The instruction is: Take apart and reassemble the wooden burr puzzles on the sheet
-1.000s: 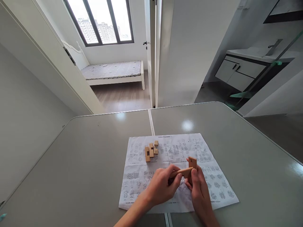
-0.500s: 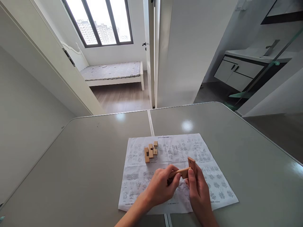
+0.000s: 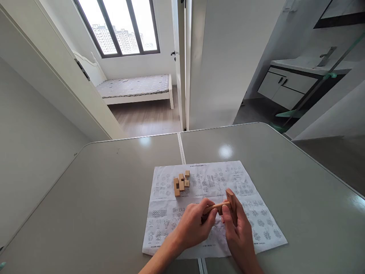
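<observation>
My left hand (image 3: 196,220) is closed on one wooden puzzle piece (image 3: 219,206), a bar lying roughly level between the two hands. An upright wooden puzzle piece (image 3: 231,201), with a dark mark near its top, is gripped by my right hand (image 3: 238,228). The two pieces meet at my right thumb and fingertips; how they fit together is hidden. Below both hands lies a creased paper sheet (image 3: 199,249) printed with small line drawings. Several more notched wooden pieces (image 3: 181,184) rest together on its upper left part.
The grey table (image 3: 85,213) has a seam down its middle and a pale edge strip. Past it are a doorway with a bed (image 3: 137,85), a white wall, and a sink cabinet (image 3: 285,87) at the right.
My right thumb has shifted slightly left along the joined pieces, and the upright piece has tilted a little. My left hand and the loose pieces stay put.
</observation>
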`<state>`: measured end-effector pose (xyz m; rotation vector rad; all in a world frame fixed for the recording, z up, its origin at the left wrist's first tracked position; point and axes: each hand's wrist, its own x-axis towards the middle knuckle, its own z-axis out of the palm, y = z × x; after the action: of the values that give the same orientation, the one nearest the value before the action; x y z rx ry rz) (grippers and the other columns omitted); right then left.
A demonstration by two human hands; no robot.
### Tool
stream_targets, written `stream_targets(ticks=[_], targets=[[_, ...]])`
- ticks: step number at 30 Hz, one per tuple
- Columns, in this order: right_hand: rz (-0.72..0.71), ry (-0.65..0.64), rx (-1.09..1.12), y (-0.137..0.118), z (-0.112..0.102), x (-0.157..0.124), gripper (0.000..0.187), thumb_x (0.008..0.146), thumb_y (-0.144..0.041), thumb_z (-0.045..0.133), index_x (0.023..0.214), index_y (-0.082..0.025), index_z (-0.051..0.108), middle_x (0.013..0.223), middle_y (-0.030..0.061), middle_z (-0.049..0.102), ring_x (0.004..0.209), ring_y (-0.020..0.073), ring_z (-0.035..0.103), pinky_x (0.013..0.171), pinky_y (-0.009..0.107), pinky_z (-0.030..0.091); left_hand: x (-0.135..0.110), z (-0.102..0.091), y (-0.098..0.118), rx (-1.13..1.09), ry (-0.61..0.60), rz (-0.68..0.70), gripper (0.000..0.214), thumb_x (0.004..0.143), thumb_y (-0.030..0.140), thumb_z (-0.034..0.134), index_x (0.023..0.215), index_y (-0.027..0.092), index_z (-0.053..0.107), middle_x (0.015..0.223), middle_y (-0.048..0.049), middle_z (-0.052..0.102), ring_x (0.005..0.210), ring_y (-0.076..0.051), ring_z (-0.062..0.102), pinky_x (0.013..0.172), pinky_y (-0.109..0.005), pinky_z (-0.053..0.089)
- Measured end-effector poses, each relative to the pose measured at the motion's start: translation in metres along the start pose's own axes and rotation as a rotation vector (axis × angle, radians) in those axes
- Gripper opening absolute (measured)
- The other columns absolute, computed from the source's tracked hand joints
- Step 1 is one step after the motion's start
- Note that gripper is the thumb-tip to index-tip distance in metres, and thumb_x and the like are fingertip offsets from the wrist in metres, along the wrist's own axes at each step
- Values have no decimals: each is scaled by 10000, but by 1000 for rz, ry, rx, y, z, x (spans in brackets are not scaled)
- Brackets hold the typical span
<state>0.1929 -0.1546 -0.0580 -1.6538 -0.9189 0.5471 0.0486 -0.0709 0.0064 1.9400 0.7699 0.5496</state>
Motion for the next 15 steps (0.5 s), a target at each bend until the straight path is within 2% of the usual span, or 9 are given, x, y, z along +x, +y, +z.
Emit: stream_targets(ticks=[3, 9, 12, 15], targets=[[-25, 2, 17, 1, 1, 0, 601, 1014, -512, 586, 1539, -228, 525, 1503, 153, 621, 1298, 325, 658, 994, 437, 598, 0, 0, 1, -6, 7, 9, 170, 1048, 287, 470, 910, 206, 529, 604, 60, 479, 523, -103, 362, 523, -230, 288], [-64, -21, -17, 2, 0, -2, 604, 1023, -479, 596, 1571, -247, 489, 1423, 160, 660, 1073, 272, 728, 825, 367, 634, 0, 0, 1, -15, 18, 19, 190, 1059, 305, 463, 910, 203, 522, 651, 31, 557, 550, -108, 396, 556, -237, 323], [-112, -20, -52, 3, -1, -2, 581, 1040, -456, 576, 1583, -274, 475, 1482, 156, 607, 1084, 263, 702, 764, 336, 624, -1, 1, 0, -10, 23, 12, 178, 1053, 304, 474, 923, 202, 539, 633, 39, 531, 541, -109, 386, 545, -237, 311], [-135, -18, -77, 3, -1, -2, 578, 1051, -445, 557, 1596, -279, 458, 1522, 155, 567, 1168, 280, 670, 795, 344, 618, 0, 1, 0, -13, 26, 15, 169, 1051, 299, 482, 934, 201, 555, 635, 42, 514, 546, -109, 381, 544, -235, 309]])
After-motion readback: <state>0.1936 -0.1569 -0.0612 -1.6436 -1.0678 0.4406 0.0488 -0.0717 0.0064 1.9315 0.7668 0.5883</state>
